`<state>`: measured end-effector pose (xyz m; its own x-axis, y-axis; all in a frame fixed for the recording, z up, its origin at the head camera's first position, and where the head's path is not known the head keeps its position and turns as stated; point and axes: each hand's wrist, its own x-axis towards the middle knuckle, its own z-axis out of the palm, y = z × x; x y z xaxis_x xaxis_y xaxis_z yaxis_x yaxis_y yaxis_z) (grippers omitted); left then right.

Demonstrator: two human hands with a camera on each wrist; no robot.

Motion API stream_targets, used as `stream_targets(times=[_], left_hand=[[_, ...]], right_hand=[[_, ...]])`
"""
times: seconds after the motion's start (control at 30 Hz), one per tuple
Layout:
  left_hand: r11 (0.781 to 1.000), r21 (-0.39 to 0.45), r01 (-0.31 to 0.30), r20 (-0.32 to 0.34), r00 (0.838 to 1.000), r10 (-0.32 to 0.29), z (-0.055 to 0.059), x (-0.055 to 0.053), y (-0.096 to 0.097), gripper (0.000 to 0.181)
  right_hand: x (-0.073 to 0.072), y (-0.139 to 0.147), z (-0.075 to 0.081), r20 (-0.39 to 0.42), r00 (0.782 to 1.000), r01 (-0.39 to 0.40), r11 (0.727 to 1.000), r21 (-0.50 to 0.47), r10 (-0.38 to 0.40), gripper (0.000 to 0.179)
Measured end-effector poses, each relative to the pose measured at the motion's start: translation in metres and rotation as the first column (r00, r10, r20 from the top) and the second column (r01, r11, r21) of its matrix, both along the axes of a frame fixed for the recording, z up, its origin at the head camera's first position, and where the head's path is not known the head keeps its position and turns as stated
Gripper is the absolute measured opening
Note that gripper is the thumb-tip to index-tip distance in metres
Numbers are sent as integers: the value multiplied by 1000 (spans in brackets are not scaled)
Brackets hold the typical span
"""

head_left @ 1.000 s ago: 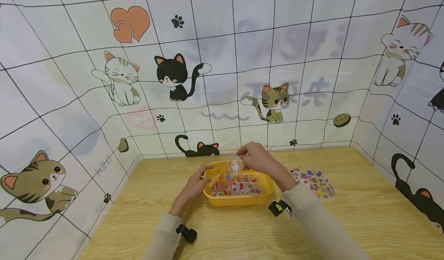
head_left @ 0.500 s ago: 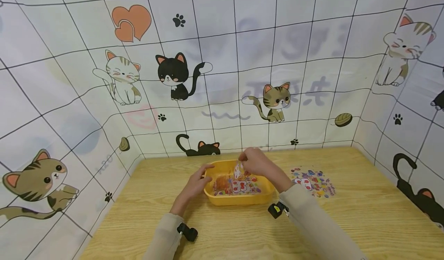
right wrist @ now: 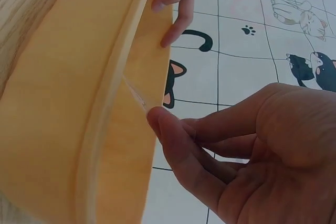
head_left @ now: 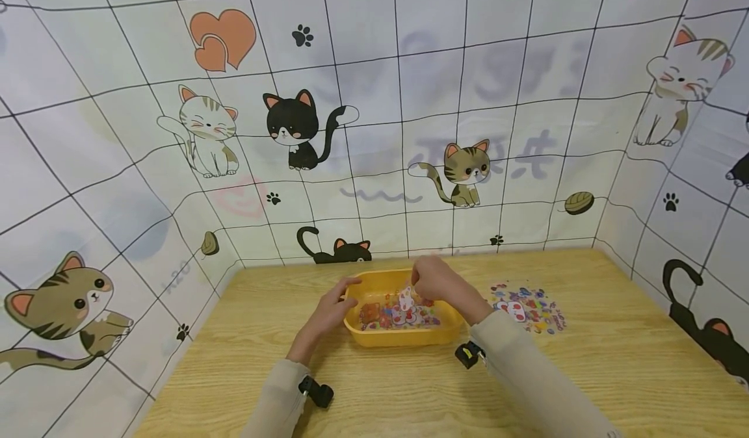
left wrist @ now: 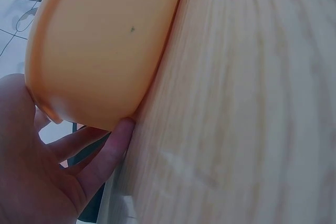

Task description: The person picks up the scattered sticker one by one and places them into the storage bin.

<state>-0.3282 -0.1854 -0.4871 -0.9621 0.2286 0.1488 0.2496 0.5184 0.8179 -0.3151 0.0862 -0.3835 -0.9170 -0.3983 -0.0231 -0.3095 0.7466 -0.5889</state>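
Note:
A yellow plastic basin (head_left: pixel 404 338) sits on the wooden table. My left hand (head_left: pixel 329 309) holds its left end, fingers at the rim; the left wrist view shows the fingers (left wrist: pixel 113 148) against the basin's outer wall. Over the basin's right part, my right hand (head_left: pixel 440 281) pinches a clear plastic sheet (head_left: pixel 406 297) with a white cartoon print. Only a thin edge of the clear sheet (right wrist: pixel 135 92) shows from the right wrist, between thumb and forefinger. Below it, colourful prints and a white cartoon face (head_left: pixel 404 314) lie in the basin, beside an orange patch (head_left: pixel 370 313).
To the right of the basin, another clear printed sheet (head_left: pixel 535 308) with colourful small prints lies flat on the wooden table (head_left: pixel 386 386). A white wall cloth (head_left: pixel 374 217) with a grid and cartoon cats rises behind and at both sides.
My right hand has come down and slightly right, lowering the clear printed sheet into the basin. The orange patch at the left shows more plainly. My left hand has stayed on the basin's left end.

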Motion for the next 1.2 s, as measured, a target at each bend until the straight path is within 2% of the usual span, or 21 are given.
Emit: stream_targets(times=[0.13,0.3,0.5,0.77,1.07,1.2], left_hand=[[1000,3,2,3,1000,-2,0,0,-1,44],[1000,0,4,9,1000,-4,0,1,-1,44],[1000,-8,8,-1,1000,-8,1,2,0,44],[1000,-9,14,-23,1000,-14,1,1,1,46],[1000,-4,18,-20,1000,-18,1,1,0,46],[1000,-6,19,-17,1000,-19,1,1,0,45]], right_hand=[[-3,-1,3,2,999,-36,997,64,36,50],[-8,-2,6,8,999,-47,985,168,46,48],[-13,-3,4,75,996,-65,972,225,50,53],[-24,-2,2,179,984,-58,950,306,3,38],[-32,-4,-1,214,977,-50,948,315,-19,18],[-34,-3,-3,261,964,-42,951,306,-42,14]])
